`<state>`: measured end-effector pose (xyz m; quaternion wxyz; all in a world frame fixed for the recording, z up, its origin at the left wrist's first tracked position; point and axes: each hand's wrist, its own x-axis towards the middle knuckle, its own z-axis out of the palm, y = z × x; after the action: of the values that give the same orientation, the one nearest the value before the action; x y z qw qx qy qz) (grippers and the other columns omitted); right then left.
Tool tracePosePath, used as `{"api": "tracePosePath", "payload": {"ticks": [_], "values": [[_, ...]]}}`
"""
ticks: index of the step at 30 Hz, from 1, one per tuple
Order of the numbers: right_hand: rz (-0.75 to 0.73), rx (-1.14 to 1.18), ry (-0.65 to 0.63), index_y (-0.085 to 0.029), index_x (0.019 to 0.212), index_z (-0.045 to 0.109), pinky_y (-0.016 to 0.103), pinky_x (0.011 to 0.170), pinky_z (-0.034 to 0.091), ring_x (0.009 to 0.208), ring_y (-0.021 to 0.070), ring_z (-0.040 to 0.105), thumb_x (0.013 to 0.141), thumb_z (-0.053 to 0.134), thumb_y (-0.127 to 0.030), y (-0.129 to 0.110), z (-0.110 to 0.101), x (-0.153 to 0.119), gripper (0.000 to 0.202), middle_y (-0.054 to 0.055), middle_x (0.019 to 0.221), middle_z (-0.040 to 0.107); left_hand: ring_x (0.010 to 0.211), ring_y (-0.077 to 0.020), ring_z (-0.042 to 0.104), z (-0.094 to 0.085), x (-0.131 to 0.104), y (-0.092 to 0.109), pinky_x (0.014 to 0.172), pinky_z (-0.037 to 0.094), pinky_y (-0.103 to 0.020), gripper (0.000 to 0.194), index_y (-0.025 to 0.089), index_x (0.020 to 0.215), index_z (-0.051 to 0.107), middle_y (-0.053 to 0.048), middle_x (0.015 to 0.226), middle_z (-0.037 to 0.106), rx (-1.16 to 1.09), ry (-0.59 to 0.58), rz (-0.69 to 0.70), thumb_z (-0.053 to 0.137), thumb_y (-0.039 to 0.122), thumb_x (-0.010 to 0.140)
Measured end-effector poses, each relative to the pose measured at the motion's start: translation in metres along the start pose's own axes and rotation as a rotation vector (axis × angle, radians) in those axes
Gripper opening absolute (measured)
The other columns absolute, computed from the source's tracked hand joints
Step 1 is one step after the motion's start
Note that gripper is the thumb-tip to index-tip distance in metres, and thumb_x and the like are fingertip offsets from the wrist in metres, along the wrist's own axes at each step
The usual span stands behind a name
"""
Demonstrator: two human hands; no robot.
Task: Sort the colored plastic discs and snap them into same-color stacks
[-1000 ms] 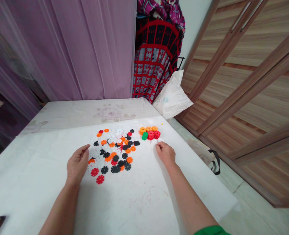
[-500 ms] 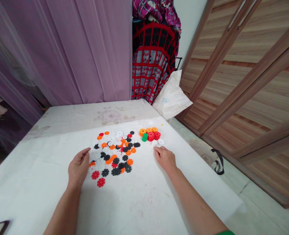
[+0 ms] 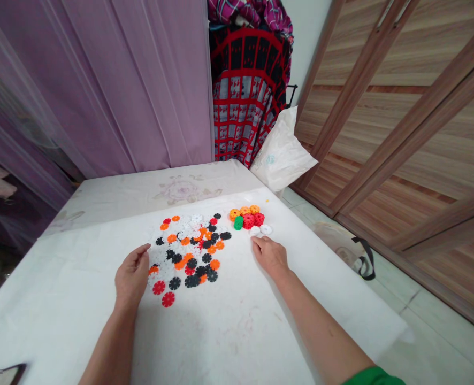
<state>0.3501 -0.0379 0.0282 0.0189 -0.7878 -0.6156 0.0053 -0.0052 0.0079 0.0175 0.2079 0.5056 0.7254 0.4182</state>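
Observation:
A loose spread of notched plastic snowflake discs (image 3: 191, 263) in black, orange, red and white lies on the table. My left hand (image 3: 132, 272) rests at the left edge of this spread, fingers stretched out and no piece visible in them. To the right of the spread, my right hand (image 3: 269, 255) is closed, its fingertips at a small white disc stack (image 3: 255, 231). Another white disc stack (image 3: 266, 229) is just beyond. Behind these stand red disc stacks (image 3: 248, 221), a green disc stack (image 3: 238, 223) and orange disc stacks (image 3: 244, 212).
A white cloth covers the table (image 3: 221, 342). A white plastic bag (image 3: 281, 152) hangs at its far right corner. Purple curtains (image 3: 152, 85) hang behind, and a wooden wardrobe (image 3: 381, 128) stands on the right. A dark-edged object (image 3: 8, 374) lies at the lower left.
The camera view has shifted slightly. Both hands keep nearly the same places beside the discs, and the discs look unmoved.

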Motion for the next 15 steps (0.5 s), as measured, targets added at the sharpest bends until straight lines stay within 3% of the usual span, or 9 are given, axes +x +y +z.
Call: {"api": "tracePosePath", "payload": {"ticks": [10, 15], "values": [[0.046, -0.016, 0.016, -0.029, 0.109, 0.072, 0.027, 0.06, 0.03, 0.078, 0.015, 0.065, 0.103, 0.038, -0.031, 0.0005, 0.0028, 0.0033, 0.035, 0.004, 0.104, 0.073, 0.063, -0.0178, 0.055, 0.001, 0.0005, -0.0017, 0.062, 0.048, -0.03, 0.052, 0.021, 0.11, 0.076, -0.001, 0.07, 0.064, 0.01, 0.011, 0.02, 0.05, 0.048, 0.075], [-0.019, -0.007, 0.016, -0.031, 0.115, 0.07, 0.026, 0.062, 0.032, 0.081, 0.0152, 0.066, 0.104, 0.037, -0.032, 0.0003, 0.0035, 0.0027, 0.035, 0.003, 0.105, 0.073, 0.064, -0.0175, 0.056, 0.0008, 0.0007, -0.0021, 0.061, 0.047, -0.029, 0.05, 0.021, 0.11, 0.076, -0.002, 0.072, 0.065, 0.01, 0.016, 0.039, 0.05, 0.048, 0.076]]}}
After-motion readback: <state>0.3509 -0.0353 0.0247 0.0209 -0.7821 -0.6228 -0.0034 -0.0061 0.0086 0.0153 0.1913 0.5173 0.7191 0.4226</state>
